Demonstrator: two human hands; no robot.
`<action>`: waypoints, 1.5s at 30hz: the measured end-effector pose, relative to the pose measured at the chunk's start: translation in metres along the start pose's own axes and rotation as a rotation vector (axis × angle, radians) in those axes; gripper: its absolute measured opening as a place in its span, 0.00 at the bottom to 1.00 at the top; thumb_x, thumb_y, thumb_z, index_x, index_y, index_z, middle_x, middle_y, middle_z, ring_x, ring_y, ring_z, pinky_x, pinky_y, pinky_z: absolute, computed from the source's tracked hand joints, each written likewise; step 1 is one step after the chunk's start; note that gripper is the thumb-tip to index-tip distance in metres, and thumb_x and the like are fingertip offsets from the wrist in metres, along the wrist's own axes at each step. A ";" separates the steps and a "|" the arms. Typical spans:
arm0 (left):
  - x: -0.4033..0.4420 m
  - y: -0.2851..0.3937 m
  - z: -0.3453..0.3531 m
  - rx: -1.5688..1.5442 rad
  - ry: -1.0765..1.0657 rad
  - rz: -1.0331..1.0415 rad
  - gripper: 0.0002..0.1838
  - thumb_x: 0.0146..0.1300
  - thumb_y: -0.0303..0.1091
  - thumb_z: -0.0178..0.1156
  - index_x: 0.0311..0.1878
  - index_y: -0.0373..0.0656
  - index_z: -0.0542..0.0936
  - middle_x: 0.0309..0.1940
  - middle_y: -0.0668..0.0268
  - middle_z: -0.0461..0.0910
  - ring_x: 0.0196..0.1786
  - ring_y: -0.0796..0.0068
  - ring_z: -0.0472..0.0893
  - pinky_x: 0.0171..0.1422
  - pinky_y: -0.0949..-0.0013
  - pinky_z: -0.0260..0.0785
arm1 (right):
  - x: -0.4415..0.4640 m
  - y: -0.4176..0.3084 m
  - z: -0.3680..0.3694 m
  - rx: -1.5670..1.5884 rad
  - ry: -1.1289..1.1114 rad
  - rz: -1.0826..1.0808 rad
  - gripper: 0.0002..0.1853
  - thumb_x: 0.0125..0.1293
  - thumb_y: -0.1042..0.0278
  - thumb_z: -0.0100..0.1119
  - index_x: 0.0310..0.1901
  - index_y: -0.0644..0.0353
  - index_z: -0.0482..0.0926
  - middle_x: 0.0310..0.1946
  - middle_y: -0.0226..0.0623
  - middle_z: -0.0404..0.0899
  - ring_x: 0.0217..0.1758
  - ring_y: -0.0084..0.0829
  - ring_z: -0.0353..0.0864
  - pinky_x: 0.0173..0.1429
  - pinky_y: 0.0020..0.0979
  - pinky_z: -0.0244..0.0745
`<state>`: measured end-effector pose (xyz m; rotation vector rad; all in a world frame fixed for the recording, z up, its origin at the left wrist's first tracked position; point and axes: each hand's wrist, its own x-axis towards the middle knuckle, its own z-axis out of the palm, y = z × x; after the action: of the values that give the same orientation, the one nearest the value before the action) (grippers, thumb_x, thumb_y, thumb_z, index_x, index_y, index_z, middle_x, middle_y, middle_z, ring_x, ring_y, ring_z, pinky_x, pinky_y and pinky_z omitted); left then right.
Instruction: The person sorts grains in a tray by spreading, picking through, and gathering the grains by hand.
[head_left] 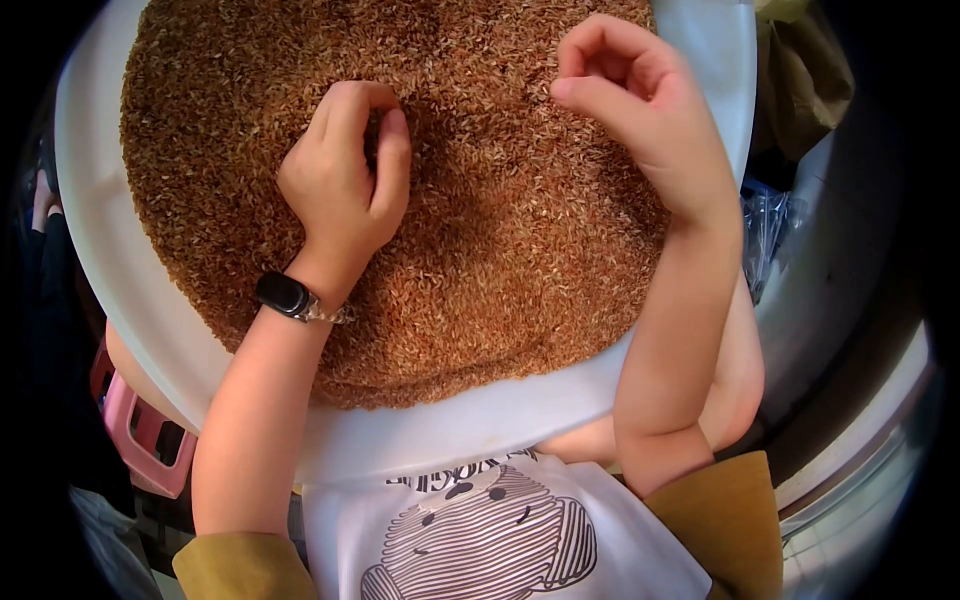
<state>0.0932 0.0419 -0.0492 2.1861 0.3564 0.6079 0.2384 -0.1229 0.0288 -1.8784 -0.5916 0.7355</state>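
Observation:
Reddish-brown grains (480, 230), looking like unhusked or brown rice, lie spread in a wide white round tray (95, 215). My left hand (345, 165), with a black fitness band (284, 294) on its wrist, is over the grains left of the middle. Its fingers curl down and the thumb meets the index finger; anything between them is hidden. My right hand (640, 95) is above the grains near the tray's right side. Its fingers are curled in and the thumb lies close to the index fingertip, with nothing I can make out between them.
A pink plastic stool (150, 440) stands at the lower left. Right of the tray are a brown bag (800, 80) and some clear plastic wrapping (768, 235). Part of another person's arm (42, 200) shows at the far left edge.

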 end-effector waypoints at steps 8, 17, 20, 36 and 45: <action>0.000 0.001 0.000 0.003 -0.003 -0.006 0.02 0.63 0.30 0.56 0.37 0.45 0.77 0.28 0.66 0.78 0.24 0.68 0.77 0.27 0.71 0.67 | -0.008 -0.082 -0.007 0.325 -0.090 0.284 0.07 0.58 0.77 0.67 0.37 0.59 0.78 0.35 0.29 0.77 0.48 0.22 0.73 0.55 0.27 0.66; 0.000 0.002 0.001 0.013 -0.007 -0.021 0.02 0.63 0.30 0.56 0.37 0.44 0.77 0.29 0.65 0.78 0.24 0.66 0.77 0.28 0.70 0.67 | -0.020 -0.096 -0.012 -0.187 -0.133 0.027 0.08 0.65 0.71 0.57 0.44 0.60 0.75 0.37 0.32 0.74 0.43 0.24 0.68 0.49 0.28 0.62; 0.000 0.003 0.001 0.015 -0.020 -0.041 0.02 0.63 0.29 0.56 0.37 0.44 0.77 0.29 0.64 0.77 0.25 0.65 0.77 0.28 0.69 0.67 | -0.021 -0.090 -0.015 -0.162 -0.142 0.025 0.08 0.68 0.70 0.54 0.46 0.60 0.73 0.35 0.31 0.72 0.38 0.22 0.66 0.44 0.26 0.62; 0.001 0.006 -0.004 0.014 -0.058 -0.088 0.01 0.62 0.27 0.56 0.37 0.43 0.76 0.29 0.64 0.76 0.22 0.66 0.75 0.26 0.68 0.66 | -0.014 -0.055 -0.046 1.179 0.022 -0.007 0.11 0.78 0.65 0.39 0.48 0.59 0.72 0.17 0.22 0.58 0.16 0.17 0.50 0.26 0.21 0.59; 0.002 0.004 -0.003 0.006 -0.046 -0.075 0.01 0.62 0.28 0.56 0.36 0.44 0.76 0.29 0.64 0.76 0.22 0.66 0.75 0.25 0.69 0.65 | -0.012 -0.059 -0.051 1.125 -0.231 -0.144 0.10 0.77 0.66 0.40 0.50 0.59 0.70 0.25 0.30 0.69 0.29 0.22 0.71 0.45 0.32 0.70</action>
<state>0.0929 0.0420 -0.0433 2.1784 0.4145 0.5151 0.2620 -0.1401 0.1019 -0.7143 -0.3194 0.9256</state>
